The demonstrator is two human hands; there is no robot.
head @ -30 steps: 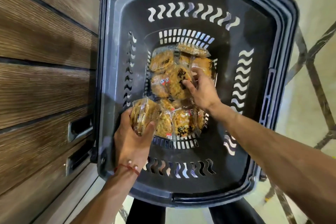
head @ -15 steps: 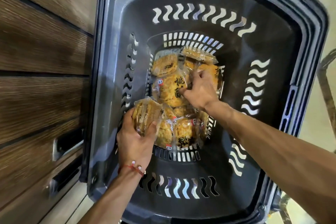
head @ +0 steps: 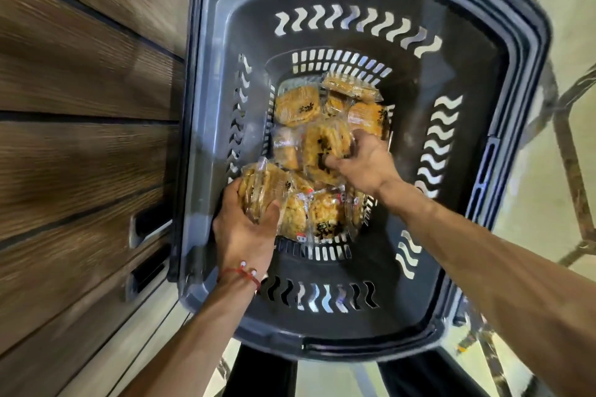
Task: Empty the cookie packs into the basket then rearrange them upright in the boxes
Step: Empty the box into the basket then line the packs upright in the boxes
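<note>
Many wrapped cookie packs point(head: 298, 106) heaped loose on floor of basket point(head: 206, 100), golden rounds in clear film, dark print on wrappers. Deep in basket centre, right hand point(head: 364, 161), fingers curled round single pack point(head: 325, 142) at middle of heap, pack tilted up. At basket's near-left floor corner, left hand point(head: 245, 232), thumb and fingers clamped on small stack point(head: 261, 190) of packs held on edge. On left wrist, over basket's near wall, red thread bracelet point(head: 240, 274). Basket dark grey, wavy slots in walls. Just left of basket, wood-panelled wall point(head: 80, 138).
</note>
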